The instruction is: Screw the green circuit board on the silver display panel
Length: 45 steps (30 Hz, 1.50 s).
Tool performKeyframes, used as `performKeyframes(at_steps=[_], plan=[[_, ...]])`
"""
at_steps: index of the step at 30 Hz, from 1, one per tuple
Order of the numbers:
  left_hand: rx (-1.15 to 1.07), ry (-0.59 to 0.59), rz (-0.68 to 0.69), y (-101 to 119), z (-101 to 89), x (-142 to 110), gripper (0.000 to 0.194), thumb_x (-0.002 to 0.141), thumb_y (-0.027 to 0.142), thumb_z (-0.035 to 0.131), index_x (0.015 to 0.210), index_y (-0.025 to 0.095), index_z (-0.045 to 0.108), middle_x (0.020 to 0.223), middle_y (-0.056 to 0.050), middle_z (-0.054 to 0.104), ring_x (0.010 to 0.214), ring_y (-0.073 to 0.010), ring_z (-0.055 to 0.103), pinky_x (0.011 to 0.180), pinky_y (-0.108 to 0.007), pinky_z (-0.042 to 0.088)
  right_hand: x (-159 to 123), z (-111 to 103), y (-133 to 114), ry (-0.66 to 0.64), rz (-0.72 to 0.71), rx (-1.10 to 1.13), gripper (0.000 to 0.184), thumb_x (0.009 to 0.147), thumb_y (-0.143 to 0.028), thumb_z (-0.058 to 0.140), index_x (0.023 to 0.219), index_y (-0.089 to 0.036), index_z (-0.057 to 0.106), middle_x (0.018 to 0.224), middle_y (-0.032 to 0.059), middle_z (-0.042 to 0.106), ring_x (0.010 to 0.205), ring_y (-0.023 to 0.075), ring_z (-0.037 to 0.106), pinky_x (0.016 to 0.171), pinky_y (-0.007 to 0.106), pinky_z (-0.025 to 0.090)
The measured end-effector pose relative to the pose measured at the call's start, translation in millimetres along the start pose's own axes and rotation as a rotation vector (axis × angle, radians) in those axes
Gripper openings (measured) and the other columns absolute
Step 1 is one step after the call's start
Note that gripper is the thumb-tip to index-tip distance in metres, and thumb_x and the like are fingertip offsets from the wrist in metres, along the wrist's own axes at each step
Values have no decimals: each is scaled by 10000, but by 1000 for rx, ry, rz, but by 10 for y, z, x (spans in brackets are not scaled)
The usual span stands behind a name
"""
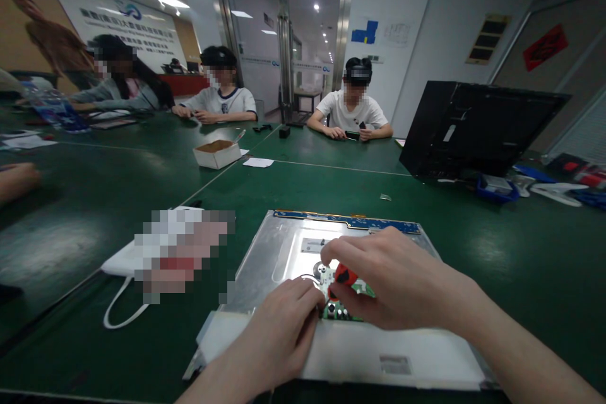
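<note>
A red tool is pinched by the right hand over the board; the left hand is curled beside the tool, its grip hidden.

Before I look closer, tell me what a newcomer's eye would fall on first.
Likely the red tool in the right hand, over the green board in the foreground. Next, the big black monitor at the right and the white box left of centre, both on the green table.

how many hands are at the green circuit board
2. The left hand is at the left edge of the green circuit board; the right hand is over it, holding a red-and-black tool. No other hand appears there.
</note>
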State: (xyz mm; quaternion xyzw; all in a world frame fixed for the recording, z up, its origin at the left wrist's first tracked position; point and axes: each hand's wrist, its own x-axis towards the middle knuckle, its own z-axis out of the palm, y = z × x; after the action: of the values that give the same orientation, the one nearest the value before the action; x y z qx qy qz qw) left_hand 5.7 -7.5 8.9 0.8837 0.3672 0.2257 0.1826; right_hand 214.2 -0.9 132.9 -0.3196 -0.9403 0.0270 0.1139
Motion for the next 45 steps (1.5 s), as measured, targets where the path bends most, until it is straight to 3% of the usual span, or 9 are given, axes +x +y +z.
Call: performKeyframes(at_steps=[4,9,13,16,22,26,30,36,45], plan=[[-4,-11,4,0,7,-4,198,887,98,434,954,208,584,973,-72,649,886,-249,606,759,-386,507,-7,-10,-6,-3,-21,19,198,865,-205,588,1056,-186,535,863,6,672,618,128,506,531,268,244],[3,32,24,0,3,-19,221,882,86,448,992,218,588,1001,-66,658,912,-232,618,800,-359,510,6,-4,21,-9,4,-14,151,976,-358,571,957,-209,554,802,-7,682,616,129,530,539,272,219],[25,6,8,7,-6,-17,201,890,100,454,978,216,593,974,-61,652,887,-231,612,783,-356,511,5,2,8,-5,19,-14,63,938,-246,568,980,-200,555,822,1,692,626,129,546,539,274,224],[20,-13,-9,16,-8,-18,200,891,101,441,965,210,592,973,-65,648,888,-241,605,773,-376,510,-7,-2,-10,0,12,-3,146,882,-194,573,1028,-194,561,864,12,693,646,135,554,540,274,239],[-31,21,20,12,0,-22,233,901,95,411,1008,206,586,1036,-81,657,939,-252,607,803,-401,511,-7,-7,6,-15,22,-46,151,960,-350,582,1019,-212,597,838,6,695,625,131,553,538,278,222],[-15,-12,-4,11,-8,-23,227,894,95,420,1001,203,588,1011,-81,653,911,-249,599,787,-395,506,3,-2,2,-4,38,-54,106,949,-259,542,1018,-197,593,834,16,699,630,136,566,538,280,230],[-7,-21,-21,10,-7,-25,198,889,95,430,963,203,579,984,-74,645,891,-242,597,786,-395,500,-6,-3,-12,12,34,-12,273,873,-212,565,1143,-171,556,887,34,712,658,155,598,540,278,251],[-15,20,5,-2,17,-29,203,903,96,417,988,203,566,987,-77,647,898,-241,607,782,-386,499,-7,-6,9,-34,30,-12,222,966,-373,580,1091,-191,567,888,27,730,687,162,622,554,278,246],[-15,-13,-31,13,-1,-21,174,898,104,431,943,202,567,975,-74,645,897,-237,603,794,-382,503,-6,-28,-18,-18,13,-22,206,893,-232,581,1094,-189,566,869,23,706,659,147,587,542,275,250]])
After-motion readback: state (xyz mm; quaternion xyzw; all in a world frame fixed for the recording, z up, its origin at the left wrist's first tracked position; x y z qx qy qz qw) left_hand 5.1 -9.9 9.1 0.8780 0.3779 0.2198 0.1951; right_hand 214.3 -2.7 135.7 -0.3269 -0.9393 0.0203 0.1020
